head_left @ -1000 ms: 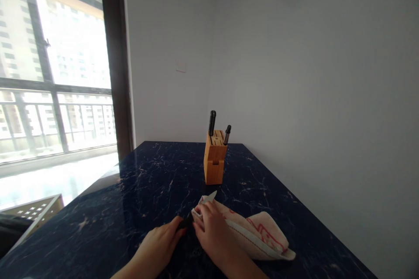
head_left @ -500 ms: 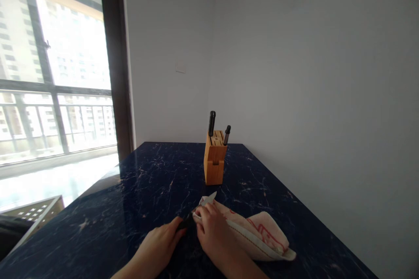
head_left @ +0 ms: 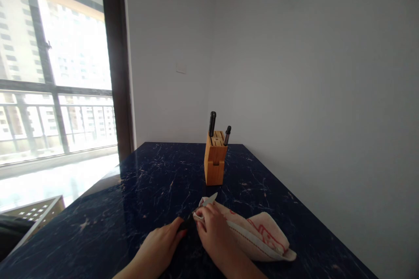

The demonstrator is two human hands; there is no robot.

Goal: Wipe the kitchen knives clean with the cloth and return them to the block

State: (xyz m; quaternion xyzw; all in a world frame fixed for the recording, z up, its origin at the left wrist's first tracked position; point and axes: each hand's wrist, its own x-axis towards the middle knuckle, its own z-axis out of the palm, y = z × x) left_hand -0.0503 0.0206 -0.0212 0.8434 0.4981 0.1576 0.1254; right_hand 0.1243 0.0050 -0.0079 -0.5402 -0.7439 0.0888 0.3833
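Note:
My left hand (head_left: 161, 240) is closed round the black handle of a knife (head_left: 210, 199), whose blade points away and to the right. Beside it, my right hand (head_left: 214, 229) pinches a fold of a white and red cloth (head_left: 266, 234) against the blade near the handle. The blade tip sticks out past my right fingers. The rest of the cloth lies bunched on the table to the right, partly under my right forearm.
A wooden knife block (head_left: 215, 166) stands beyond my hands on the dark blue marbled table (head_left: 157, 174), with a black-handled knife (head_left: 212, 123) and another handle (head_left: 227, 135) in it. At the lower left is a perforated chair (head_left: 46, 213).

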